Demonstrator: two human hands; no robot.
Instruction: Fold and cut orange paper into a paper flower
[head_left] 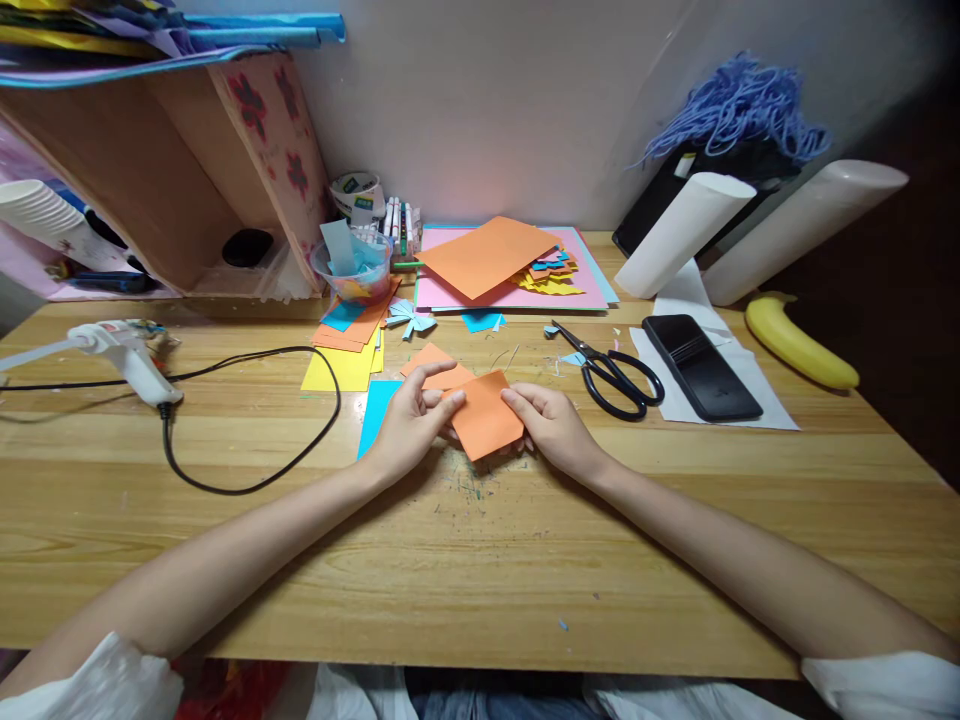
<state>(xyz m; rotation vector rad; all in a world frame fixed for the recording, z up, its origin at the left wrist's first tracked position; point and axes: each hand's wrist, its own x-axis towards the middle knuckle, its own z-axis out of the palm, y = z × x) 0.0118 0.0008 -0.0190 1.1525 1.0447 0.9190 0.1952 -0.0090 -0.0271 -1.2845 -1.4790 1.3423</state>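
Note:
A small orange paper square (pixel 487 415) is held between both hands above the table, tilted toward me. My left hand (pixel 412 415) pinches its left corner between thumb and fingers, with the index finger stretched out. On the opposite side, my right hand (pixel 551 420) grips the right corner, thumb on top and fingers underneath. Behind the square lies another orange paper piece (pixel 435 365), partly covered by my left hand. A blue paper sheet (pixel 375 415) rests beside my left wrist. Black-handled scissors (pixel 611 375) lie partly open to the right of my right hand.
At left are a white glue gun (pixel 127 360) and its looped black cord (pixel 337 400). A cardboard box (pixel 262 180), a plastic cup of scraps (pixel 352 265) and stacked coloured paper (pixel 487 260) stand behind. A phone (pixel 701 367), banana (pixel 799 340) and white rolls (pixel 682 235) are at right.

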